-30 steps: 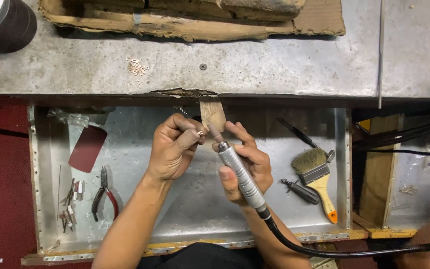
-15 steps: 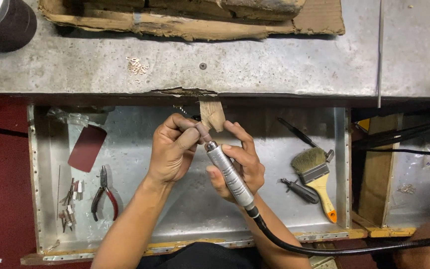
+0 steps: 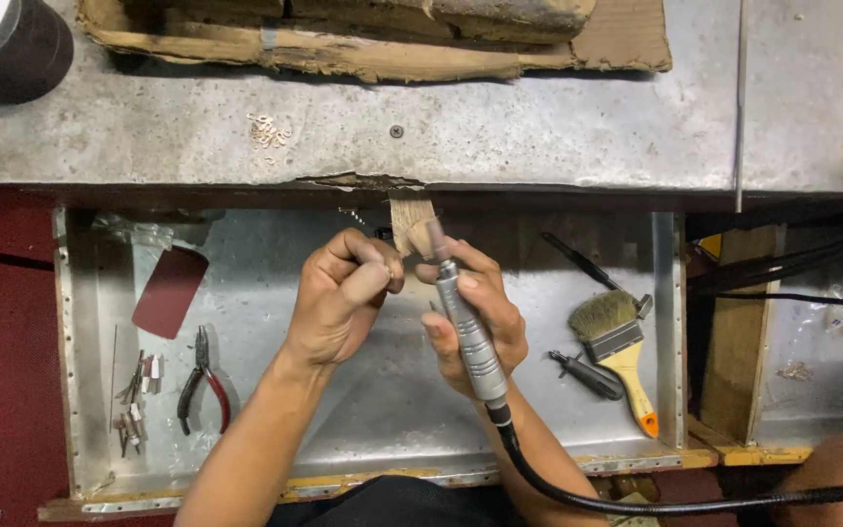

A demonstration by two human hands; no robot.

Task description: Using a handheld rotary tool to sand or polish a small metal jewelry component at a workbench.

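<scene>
Handpiece (image 3: 468,337) of the rotary tool has swung more upright in the last second, its sanding drum now against the wooden peg (image 3: 412,217). Right hand (image 3: 475,317) wraps it closed; left hand (image 3: 341,298) pinches something too small to tell at the peg. Tray (image 3: 382,429) floor lies open; brush (image 3: 617,346) and pliers (image 3: 202,385) sit well apart.

A scratched metal-topped bench (image 3: 539,127) spans the far side, with a metal-lined drawer (image 3: 363,420) open beneath it and red floor (image 3: 2,371) at left.
</scene>
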